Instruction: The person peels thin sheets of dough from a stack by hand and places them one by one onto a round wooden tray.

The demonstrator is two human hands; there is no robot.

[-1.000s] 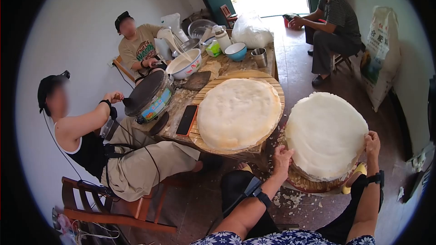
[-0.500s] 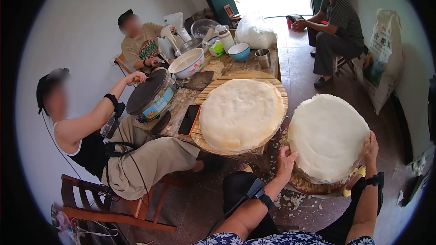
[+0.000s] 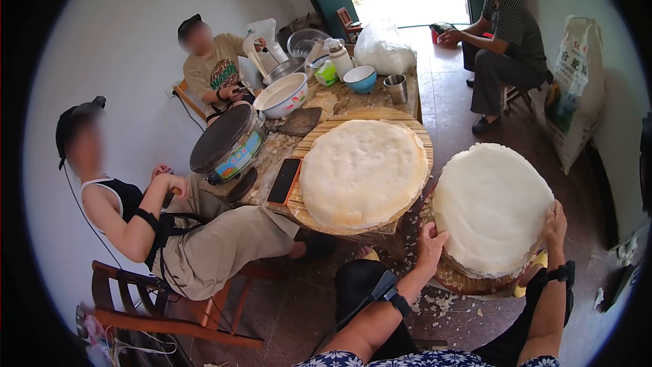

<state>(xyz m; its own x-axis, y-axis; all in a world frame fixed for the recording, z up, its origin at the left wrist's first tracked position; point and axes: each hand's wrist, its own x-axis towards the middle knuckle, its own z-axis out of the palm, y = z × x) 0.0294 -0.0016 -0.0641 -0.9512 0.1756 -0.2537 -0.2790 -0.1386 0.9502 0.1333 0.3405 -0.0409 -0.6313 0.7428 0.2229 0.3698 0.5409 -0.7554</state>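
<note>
A thick stack of thin, pale round flatbreads [image 3: 494, 211] lies in front of me on a round slatted board [image 3: 468, 284]. At its lower left edge, my left hand [image 3: 429, 248] is closed, fingers curled and thumb against the rim. On the opposite side my right hand [image 3: 555, 224] grips the right edge; some of its fingertips are hidden behind the stack. Left of it, a second flatbread stack [image 3: 363, 173] rests on a round straw mat [image 3: 421, 132] on the table.
A dark round griddle [image 3: 224, 139], a phone [image 3: 284, 181], a floral basin [image 3: 282, 95], a blue bowl [image 3: 360, 79] and a metal cup [image 3: 396, 88] are on the table. Two people sit to the left, another near the doorway. A large sack [image 3: 576, 95] leans right. Crumbs litter the floor.
The person at the left has drawn their arm back from the griddle to their lap. My hands stay at the stack's edges, nearly unmoved; the view has shifted slightly.
</note>
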